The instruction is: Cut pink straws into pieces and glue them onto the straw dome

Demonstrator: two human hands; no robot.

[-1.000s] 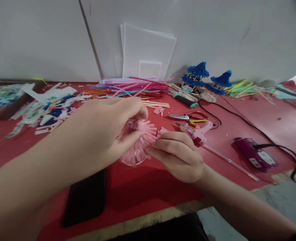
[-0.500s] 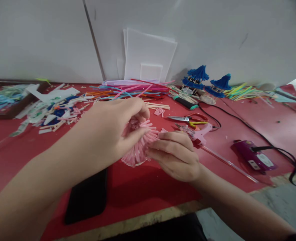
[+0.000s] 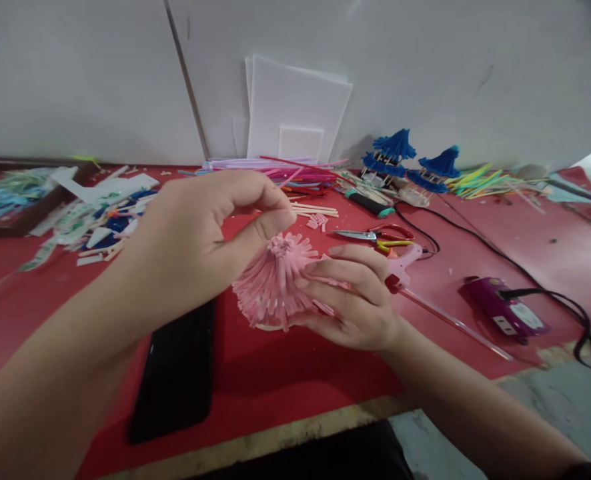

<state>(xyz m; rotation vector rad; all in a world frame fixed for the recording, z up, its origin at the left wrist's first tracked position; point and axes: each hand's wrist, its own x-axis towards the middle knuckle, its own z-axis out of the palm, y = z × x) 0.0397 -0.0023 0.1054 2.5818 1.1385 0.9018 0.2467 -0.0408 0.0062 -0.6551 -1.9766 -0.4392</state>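
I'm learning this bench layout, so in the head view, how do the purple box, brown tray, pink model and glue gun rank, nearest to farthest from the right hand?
1. Pink model: touching the right hand.
2. Glue gun: just beyond, rightward.
3. Purple box: farther right.
4. Brown tray: far left.

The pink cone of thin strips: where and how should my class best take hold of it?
Probably pinch the pink cone at its narrow, bunched top, coming from above: its tip points up, its strips fan outward below, and the bare right hand covers its right side.
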